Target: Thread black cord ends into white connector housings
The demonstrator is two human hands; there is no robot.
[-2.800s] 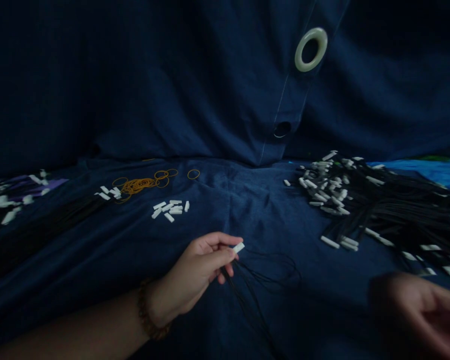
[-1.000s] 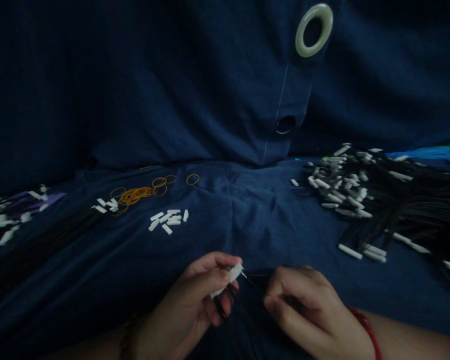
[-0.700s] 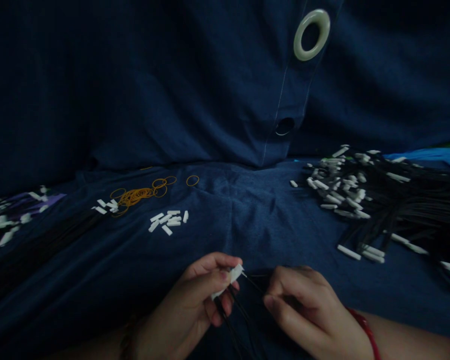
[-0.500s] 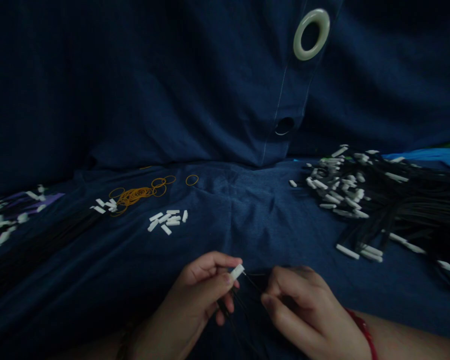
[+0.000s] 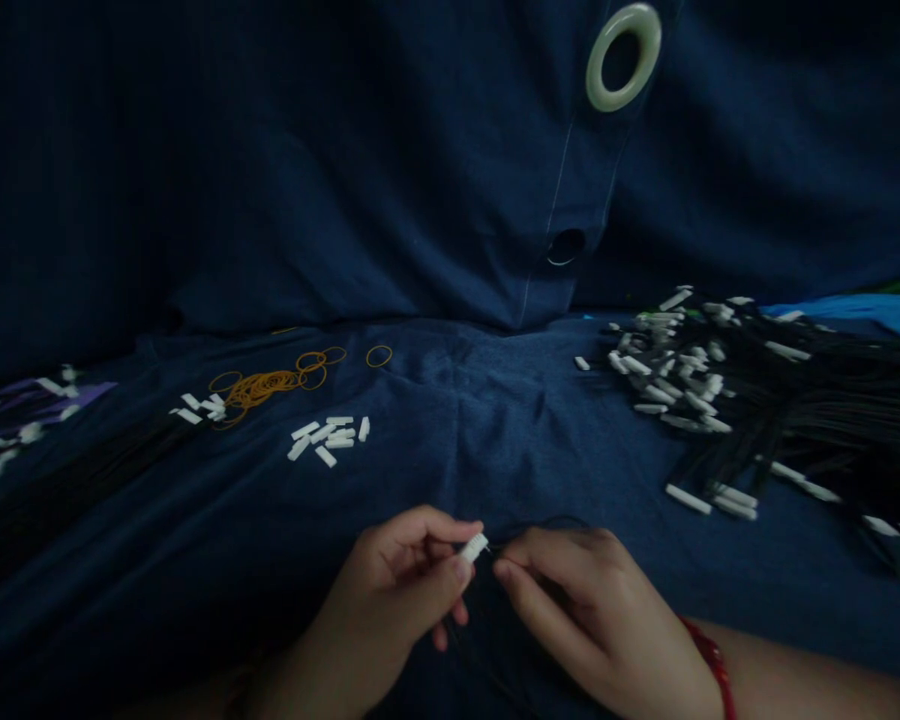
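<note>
Between the thumb and index finger of my left hand is a small white connector housing, tilted up to the right. Dark wires trail below that hand. My right hand is pinched on a thin black wire, whose end is at the connector's right end. Whether the wire tip is inside the connector is too small to tell. On the cloth ahead lies a small group of loose white connectors.
Orange rubber bands lie at the left, near a few white connectors. A large bundle of black wires with white ends spreads at the right. More white-ended wires are at far left. Dark blue cloth hangs behind.
My right hand has moved left, bringing the wire close to the connector. My left hand still holds the connector, turned slightly. The view has shifted a little.
</note>
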